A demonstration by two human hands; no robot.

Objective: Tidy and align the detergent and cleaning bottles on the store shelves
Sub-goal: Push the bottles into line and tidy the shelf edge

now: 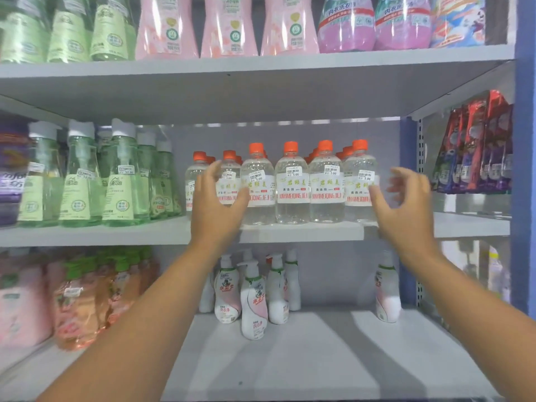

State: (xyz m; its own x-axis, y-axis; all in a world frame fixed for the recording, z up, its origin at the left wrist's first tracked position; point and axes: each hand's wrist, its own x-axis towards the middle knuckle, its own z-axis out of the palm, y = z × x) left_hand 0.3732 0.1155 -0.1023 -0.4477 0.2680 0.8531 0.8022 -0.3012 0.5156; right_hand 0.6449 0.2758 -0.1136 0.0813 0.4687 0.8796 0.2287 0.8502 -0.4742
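On the middle shelf (130, 232) the green bottles (116, 181) stand at the far left, already in fair order. Next to them my left hand (216, 204) is spread wide and holds nothing, its fingers in front of the left end of the clear bottles with orange caps (291, 184). These stand in a front row with more behind. My right hand (406, 204) is also wide and empty, just beside the right end of the row. I judge that I am framing this group to square it; next I should press both ends inward gently, so none tips. The shelves are pale grey, with a blue upright (525, 169) at the right.
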